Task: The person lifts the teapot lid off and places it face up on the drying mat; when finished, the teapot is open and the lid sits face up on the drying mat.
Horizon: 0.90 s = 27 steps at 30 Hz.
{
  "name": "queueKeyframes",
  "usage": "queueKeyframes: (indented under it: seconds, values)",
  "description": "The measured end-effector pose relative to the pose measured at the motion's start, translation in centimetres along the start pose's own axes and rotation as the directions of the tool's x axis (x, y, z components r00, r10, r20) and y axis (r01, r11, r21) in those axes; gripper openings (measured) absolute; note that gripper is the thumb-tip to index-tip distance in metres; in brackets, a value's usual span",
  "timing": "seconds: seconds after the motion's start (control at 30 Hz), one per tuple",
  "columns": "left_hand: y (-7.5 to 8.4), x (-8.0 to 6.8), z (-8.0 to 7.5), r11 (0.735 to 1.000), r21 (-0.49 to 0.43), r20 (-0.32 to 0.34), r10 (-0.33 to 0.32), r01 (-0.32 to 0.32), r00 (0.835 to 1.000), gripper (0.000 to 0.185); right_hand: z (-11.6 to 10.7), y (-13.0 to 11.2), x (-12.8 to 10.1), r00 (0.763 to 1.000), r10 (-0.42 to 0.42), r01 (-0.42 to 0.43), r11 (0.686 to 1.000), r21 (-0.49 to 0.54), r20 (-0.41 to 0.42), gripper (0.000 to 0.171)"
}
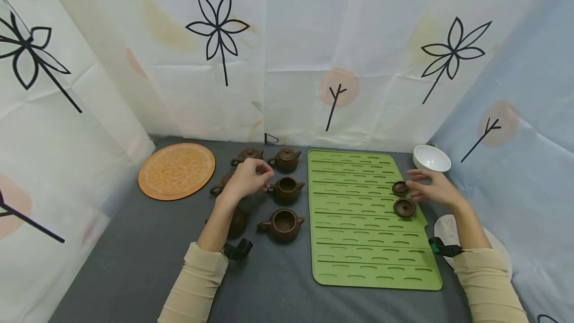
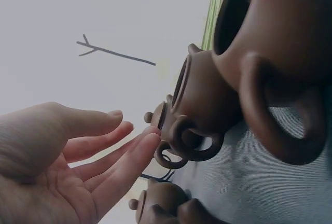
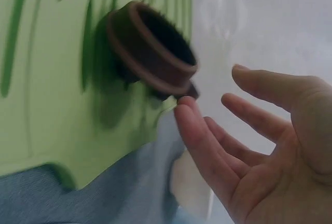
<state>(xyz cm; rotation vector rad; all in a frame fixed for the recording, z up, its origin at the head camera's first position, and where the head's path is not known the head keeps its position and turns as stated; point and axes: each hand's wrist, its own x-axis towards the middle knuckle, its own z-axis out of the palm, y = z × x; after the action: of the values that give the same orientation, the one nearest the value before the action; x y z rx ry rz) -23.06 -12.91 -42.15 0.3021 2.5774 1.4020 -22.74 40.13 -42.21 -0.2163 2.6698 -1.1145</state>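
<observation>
My left hand [image 1: 249, 179] hovers over the brown clay teapots with relaxed fingers and nothing in them. Close to its fingertips stands a lidless teapot [image 1: 287, 191]; another lidless teapot [image 1: 283, 225] is nearer to me. Behind are two lidded teapots [image 1: 284, 159], and further teapots on the left are partly hidden by my left arm. On the right, my right hand [image 1: 431, 189] is held loosely spread beside two teapot lids. The far lid [image 1: 400, 188] and the near lid [image 1: 404, 208] lie upside down on the green mat [image 1: 358, 243]. In the right wrist view a lid [image 3: 150, 53] shows close to my fingertips.
An orange round mat [image 1: 177, 171] lies at the far left of the grey table. A white bowl [image 1: 431, 158] stands at the back right, behind my right hand. Under my right forearm is a white round thing [image 1: 493, 250], partly covered. Patterned curtains surround the table's back and sides.
</observation>
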Motion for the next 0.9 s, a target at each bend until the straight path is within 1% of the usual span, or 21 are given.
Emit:
queueKeyframes:
  seconds: [0.13,0.23,0.37,0.53,0.6,0.7,0.8,0.9]
  values:
    - [0.3,0.8,-0.6,0.999,0.024,0.016,0.028,-0.028,0.999,0.021,-0.3,-1.3,0.1,0.999,-0.016,0.017,1.0,0.023,-0.044,0.058]
    - [0.3,1.6,-1.0,0.998,0.042,0.021,0.039,-0.039,0.999,0.022,-0.1,-2.5,0.5,0.998,-0.044,0.047,0.998,0.038,-0.054,0.056]
    - [0.4,2.7,-1.4,0.997,0.061,0.034,0.035,-0.037,0.999,0.024,0.7,-4.2,1.3,0.993,-0.101,0.105,0.992,0.066,-0.056,0.055]
    - [0.6,4.0,-1.8,0.996,0.081,0.057,0.023,-0.028,0.998,0.027,2.0,-6.4,2.5,0.987,-0.147,0.155,0.972,0.176,-0.057,0.054]
    - [0.6,4.5,-2.0,0.997,0.068,0.066,0.018,-0.022,0.998,0.029,2.6,-7.3,3.1,0.986,-0.153,0.162,0.965,0.207,-0.06,0.053]
    - [0.7,5.1,-2.3,1.0,0.026,0.071,0.006,-0.008,0.997,0.029,3.5,-8.8,4.1,0.986,-0.151,0.162,0.958,0.237,-0.064,0.053]
    - [0.4,5.6,-2.5,1.0,-0.013,0.07,-0.004,0.005,0.998,0.029,4.7,-10.2,5.3,0.985,-0.157,0.171,0.949,0.263,-0.07,0.051]
    - [0.0,6.0,-2.6,0.999,-0.025,0.068,-0.019,0.021,0.998,0.028,6.1,-11.5,6.6,0.982,-0.175,0.186,0.936,0.298,-0.064,0.047]
